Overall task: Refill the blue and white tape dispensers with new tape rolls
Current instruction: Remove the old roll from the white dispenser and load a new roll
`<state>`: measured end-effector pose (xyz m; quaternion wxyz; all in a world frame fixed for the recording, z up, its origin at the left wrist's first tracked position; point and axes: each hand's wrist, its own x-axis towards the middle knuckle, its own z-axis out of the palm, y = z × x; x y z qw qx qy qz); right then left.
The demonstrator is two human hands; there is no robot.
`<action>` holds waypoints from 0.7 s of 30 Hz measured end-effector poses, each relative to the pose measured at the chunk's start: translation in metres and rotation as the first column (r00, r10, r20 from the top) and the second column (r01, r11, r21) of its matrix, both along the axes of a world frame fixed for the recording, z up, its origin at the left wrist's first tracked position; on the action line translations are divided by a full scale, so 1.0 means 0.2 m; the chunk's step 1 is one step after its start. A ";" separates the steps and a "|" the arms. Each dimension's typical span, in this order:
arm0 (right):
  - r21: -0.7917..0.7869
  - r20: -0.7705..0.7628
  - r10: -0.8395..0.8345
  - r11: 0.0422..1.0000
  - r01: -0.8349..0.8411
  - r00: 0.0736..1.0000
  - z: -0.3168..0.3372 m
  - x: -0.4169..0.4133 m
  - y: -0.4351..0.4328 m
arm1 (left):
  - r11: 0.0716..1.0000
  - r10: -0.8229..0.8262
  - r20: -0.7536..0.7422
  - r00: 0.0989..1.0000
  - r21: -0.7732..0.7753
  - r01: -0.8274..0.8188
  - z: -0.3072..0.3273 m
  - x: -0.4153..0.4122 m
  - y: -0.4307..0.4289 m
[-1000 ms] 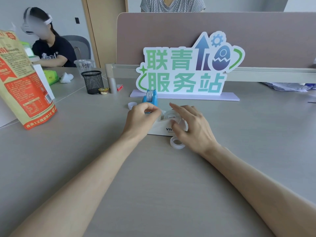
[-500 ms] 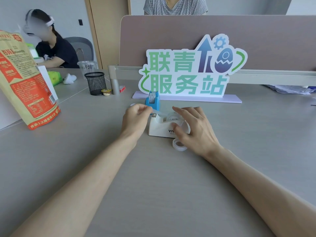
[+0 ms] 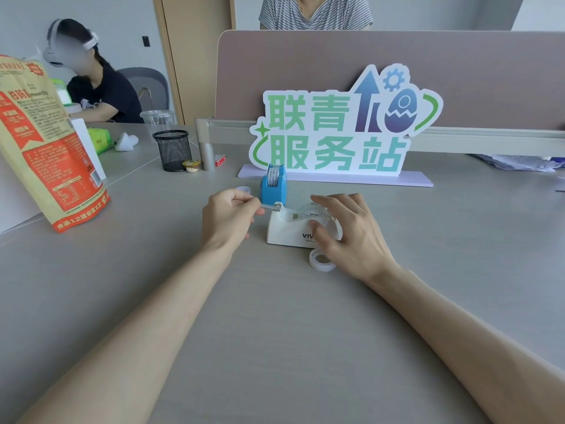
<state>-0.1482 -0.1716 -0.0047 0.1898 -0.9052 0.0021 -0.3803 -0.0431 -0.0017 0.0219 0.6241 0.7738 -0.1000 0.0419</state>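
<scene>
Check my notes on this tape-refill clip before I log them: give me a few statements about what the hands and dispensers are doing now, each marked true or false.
1. The left hand pinches a tape end at the cutter of the white dispenser. True.
2. The right hand lies flat on the table, away from the dispensers. False: it rests against the white dispenser's side.
3. The blue dispenser stands behind the white one, with a roll in it. True.
4. The loose tape roll sits on top of the blue dispenser. False: it lies on the table beside the right hand.
</scene>
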 end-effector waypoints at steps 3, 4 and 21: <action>0.000 0.001 0.000 1.000 0.000 1.000 0.00 0.00 0.00 | 0.996 0.021 0.018 1.000 0.083 -0.023 -0.01 0.01 0.01; 0.000 0.000 -0.002 1.000 0.002 1.000 0.00 0.00 0.00 | 0.993 0.023 0.029 0.999 0.113 -0.026 -0.02 0.02 0.01; 0.023 -0.014 -0.002 1.000 0.002 1.000 0.00 0.00 0.01 | 0.924 -0.197 -0.039 0.980 0.327 0.198 -0.05 0.03 0.01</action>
